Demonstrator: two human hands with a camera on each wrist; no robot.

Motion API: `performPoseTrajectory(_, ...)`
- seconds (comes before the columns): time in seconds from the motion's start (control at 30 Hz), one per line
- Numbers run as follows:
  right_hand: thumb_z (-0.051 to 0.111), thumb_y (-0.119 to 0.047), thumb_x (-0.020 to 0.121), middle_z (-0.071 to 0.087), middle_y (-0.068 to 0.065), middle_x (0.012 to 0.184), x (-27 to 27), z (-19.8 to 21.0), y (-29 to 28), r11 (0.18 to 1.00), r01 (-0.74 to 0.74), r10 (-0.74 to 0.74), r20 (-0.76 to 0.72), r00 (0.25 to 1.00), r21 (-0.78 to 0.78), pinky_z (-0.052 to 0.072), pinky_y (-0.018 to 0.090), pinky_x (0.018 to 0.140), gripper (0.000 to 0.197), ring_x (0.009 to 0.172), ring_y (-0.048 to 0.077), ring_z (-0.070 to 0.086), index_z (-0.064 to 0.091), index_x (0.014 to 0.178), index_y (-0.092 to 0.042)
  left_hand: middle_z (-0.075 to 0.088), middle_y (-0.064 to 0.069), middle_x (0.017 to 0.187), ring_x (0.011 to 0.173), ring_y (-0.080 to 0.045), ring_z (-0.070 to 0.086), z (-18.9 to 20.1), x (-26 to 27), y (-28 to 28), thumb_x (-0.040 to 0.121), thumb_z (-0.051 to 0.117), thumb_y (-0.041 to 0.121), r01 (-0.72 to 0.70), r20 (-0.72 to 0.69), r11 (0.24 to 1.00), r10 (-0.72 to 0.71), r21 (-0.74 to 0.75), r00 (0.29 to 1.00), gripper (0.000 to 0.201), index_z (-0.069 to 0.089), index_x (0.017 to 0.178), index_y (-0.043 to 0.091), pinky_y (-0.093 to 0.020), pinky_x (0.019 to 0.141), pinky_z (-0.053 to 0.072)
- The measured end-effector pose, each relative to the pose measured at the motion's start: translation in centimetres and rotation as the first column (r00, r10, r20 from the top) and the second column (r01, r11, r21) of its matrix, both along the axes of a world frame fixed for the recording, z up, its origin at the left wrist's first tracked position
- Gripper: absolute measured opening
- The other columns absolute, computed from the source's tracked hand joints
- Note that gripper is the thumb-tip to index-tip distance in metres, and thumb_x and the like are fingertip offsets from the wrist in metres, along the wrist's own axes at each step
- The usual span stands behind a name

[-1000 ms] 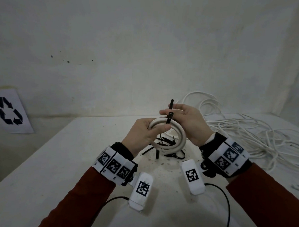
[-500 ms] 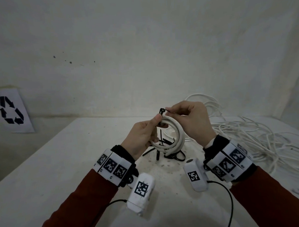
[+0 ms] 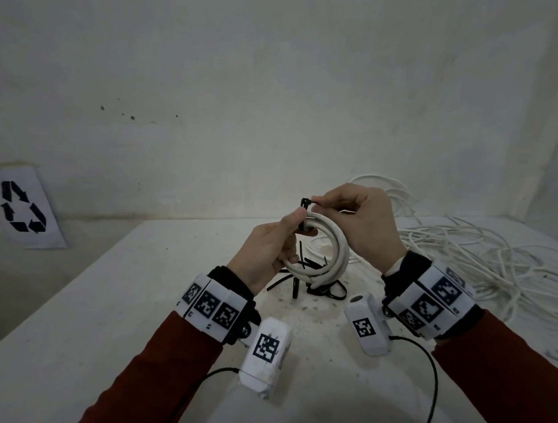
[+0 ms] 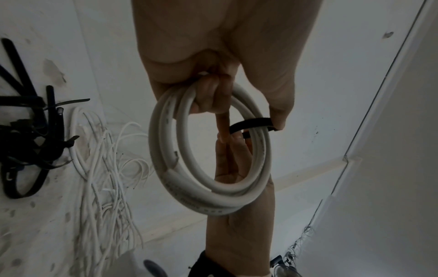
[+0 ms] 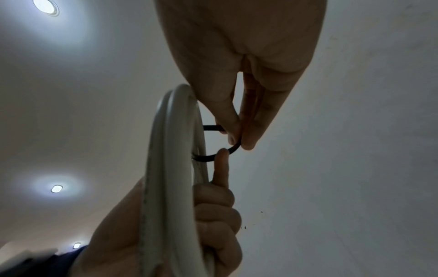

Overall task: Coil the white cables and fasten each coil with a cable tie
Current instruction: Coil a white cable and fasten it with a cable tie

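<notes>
A thick white cable coil [image 3: 338, 250] is held upright above the table. My left hand [image 3: 291, 236] grips its left side, thumb on top and fingers curled through the ring. A black cable tie [image 3: 305, 203] loops loosely over the coil's top. My right hand [image 3: 317, 204] pinches this tie between thumb and fingertips. In the left wrist view the tie [image 4: 251, 124] crosses the coil [image 4: 163, 131] as a flat band. From the right wrist, the tie [image 5: 206, 158] bows away from the coil [image 5: 170, 168]. Whether the tie is locked is not visible.
A heap of spare black cable ties [image 3: 319, 283] lies on the white table [image 3: 116, 314] under the hands. A large tangle of thin loose white cable [image 3: 465, 254] covers the table's right side. A recycling sign [image 3: 21, 206] hangs on the left wall.
A second ago the tie's tail stood straight up beside my right fingers; it is now bent over into a loop at the coil's top. Both hands and the coil have risen slightly.
</notes>
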State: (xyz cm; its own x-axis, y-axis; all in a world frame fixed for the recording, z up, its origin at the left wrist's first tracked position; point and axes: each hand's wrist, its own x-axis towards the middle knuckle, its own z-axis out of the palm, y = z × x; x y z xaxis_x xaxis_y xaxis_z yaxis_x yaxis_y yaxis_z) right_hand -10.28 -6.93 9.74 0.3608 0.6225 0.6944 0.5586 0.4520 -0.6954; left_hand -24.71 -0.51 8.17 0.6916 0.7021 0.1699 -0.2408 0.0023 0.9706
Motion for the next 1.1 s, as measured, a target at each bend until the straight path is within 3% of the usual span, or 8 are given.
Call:
performPoseTrajectory(0.1,0.079,-0.004,0.075,0.069,-0.006,0.078,0.0,-0.3,-0.2,0.999,0.013,-0.015,0.055,0.998,0.033,0.054,0.023,0.067,0.01,0.071,0.012,0.068,0.075,0.079,-0.012,0.023,0.005,0.052,0.046,-0.01,0.021,0.2,-0.3,0.3,0.075,0.066,0.046,0.057,-0.032,0.998,-0.058,-0.035,0.998,0.034,0.07,0.07,0.013,-0.024,0.054,0.032)
performPoseTrajectory(0.23,0.077,-0.003,0.077,0.063,-0.004,0.076,0.0,-0.6,-0.4,0.992,0.017,-0.037,0.164,0.986,0.125,0.052,0.017,0.063,0.012,0.068,0.008,0.064,0.075,0.081,-0.014,0.017,0.004,0.058,0.047,-0.01,0.019,0.4,-0.6,0.2,0.065,0.066,0.048,0.127,-0.032,0.99,-0.129,-0.069,0.991,0.034,0.07,0.071,0.015,-0.025,0.056,0.029)
performPoseTrajectory(0.43,0.076,-0.007,0.08,0.061,0.005,0.071,0.0,-0.6,-0.5,0.97,0.042,-0.109,0.271,0.956,0.241,0.055,0.032,0.059,0.002,0.064,0.018,0.063,0.076,0.082,-0.007,0.016,0.005,0.056,0.048,-0.011,0.016,0.5,-0.5,0.0,0.062,0.066,0.047,0.117,-0.036,0.991,-0.119,-0.06,0.992,0.033,0.069,0.069,0.015,-0.026,0.055,0.028)
performPoseTrajectory(0.6,0.075,-0.007,0.08,0.065,0.005,0.072,-0.3,-0.2,-0.8,0.967,0.018,-0.123,0.402,0.907,0.255,0.052,0.029,0.061,0.006,0.066,0.013,0.063,0.077,0.085,-0.008,0.017,0.007,0.051,0.044,-0.009,0.016,0.4,-0.2,-0.2,0.06,0.066,0.047,0.086,-0.046,0.995,-0.088,-0.042,0.995,0.026,0.063,0.053,0.022,-0.025,0.053,0.026)
performPoseTrajectory(0.7,0.075,0.001,0.078,0.07,0.004,0.082,-0.3,0.1,-1.3,0.99,-0.089,0.061,0.23,0.971,0.113,0.057,0.027,0.073,0.028,0.08,0.013,0.069,0.07,0.098,-0.017,0.015,0.005,0.054,0.046,-0.01,0.017,0.3,-0.2,0.1,0.063,0.067,0.046,0.061,-0.01,0.998,-0.062,-0.028,0.998,0.027,0.06,0.055,0.021,-0.024,0.052,0.028)
performPoseTrajectory(0.8,0.075,0.008,0.074,0.07,0.011,0.079,-0.4,0.4,-1.8,0.983,-0.161,0.158,0.035,0.987,0.092,0.056,0.028,0.076,0.042,0.083,0.018,0.071,0.052,0.098,-0.017,0.017,0.006,0.052,0.046,-0.011,0.018,0.3,-0.3,0.3,0.06,0.069,0.046,0.044,-0.005,0.999,-0.045,-0.025,0.999,0.032,0.058,0.064,0.016,-0.024,0.05,0.03)
performPoseTrajectory(0.97,0.075,0.007,0.075,0.069,-0.002,0.072,-0.6,0.2,-2.1,0.982,-0.117,0.098,0.132,0.986,0.147,0.057,0.029,0.077,0.047,0.079,0.015,0.072,0.047,0.096,-0.024,0.018,0.006,0.052,0.045,-0.011,0.018,0.6,-0.1,-0.2,0.058,0.068,0.047,0.023,-0.054,1.0,-0.023,0.014,0.998,0.027,0.058,0.05,0.022,-0.025,0.052,0.027)
performPoseTrajectory(1.1,0.074,0.008,0.077,0.07,-0.005,0.079,-0.4,-0.1,-2.5,0.978,-0.1,0.06,0.215,0.975,0.183,0.056,0.03,0.08,0.048,0.083,0.01,0.071,0.047,0.094,-0.028,0.022,0.007,0.049,0.044,-0.011,0.022,0.6,0.0,-0.4,0.055,0.068,0.047,-0.033,-0.06,0.998,0.037,0.059,0.998,0.035,0.051,0.058,0.017,-0.026,0.052,0.026)
